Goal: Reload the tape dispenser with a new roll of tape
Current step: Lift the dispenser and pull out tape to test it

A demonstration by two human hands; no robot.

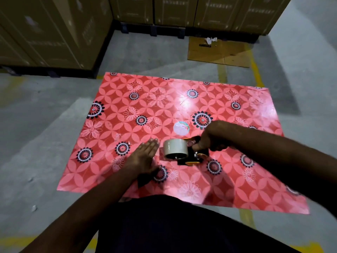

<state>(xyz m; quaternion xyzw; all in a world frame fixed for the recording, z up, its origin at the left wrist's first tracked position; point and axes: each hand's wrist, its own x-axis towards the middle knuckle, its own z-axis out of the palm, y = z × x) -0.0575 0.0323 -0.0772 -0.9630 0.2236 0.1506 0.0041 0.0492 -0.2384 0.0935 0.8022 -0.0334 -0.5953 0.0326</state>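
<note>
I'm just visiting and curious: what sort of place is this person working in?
Probably a warehouse or storeroom. Tall stacked brown cardboard cartons stand on dark pallets over a bare grey concrete floor with yellow painted lines.

Grey concrete floor (45, 125) is stretching out all around, with worn yellow lines (256, 73) running across it. A red flowered mat (164, 99) is lying flat on it, catching overhead glare. Stacked cardboard boxes (54, 30) are standing on dark pallets (164, 31) along the far side. A flattened cardboard sheet (218, 52) is lying near them.
</note>
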